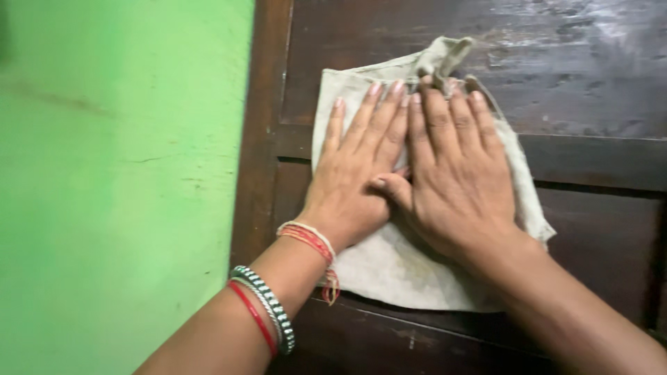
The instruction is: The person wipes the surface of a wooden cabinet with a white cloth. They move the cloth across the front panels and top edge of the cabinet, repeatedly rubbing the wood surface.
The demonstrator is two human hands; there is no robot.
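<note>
Cloth (410, 264), pale beige and rumpled, lies spread flat against a dark wooden panelled door (590, 90), held there under both of the person's hands. Most of it is hidden beneath the palms; its edges show beyond the fingertips, below the wrists and out past the right hand's outer side.

Left hand (354, 170) lies flat on the cloth with its fingers straight and close together, grasping nothing, only pressing down. Right hand (458, 173) lies just beside it in the same way, palm down and fingers extended, the two touching along their inner edges, with one thumb tucked between them. Laid side by side like this, the open palms cover a broad patch of fabric, which seems to be why the cloth sits so flat against the wood rather than bunching.

Just beyond the right hand's fingertips, one corner of the cloth is gathered into a small crumpled fold (445, 55) that the hands do not cover.

On the left wrist sits a band of red and cream threads (310, 239), and further up that forearm are a beaded metal bangle (267, 305) and a thin red bangle (250, 316).

Beyond the left hand's outer side, past the door's frame, is a bright green painted wall (118, 180).
</note>
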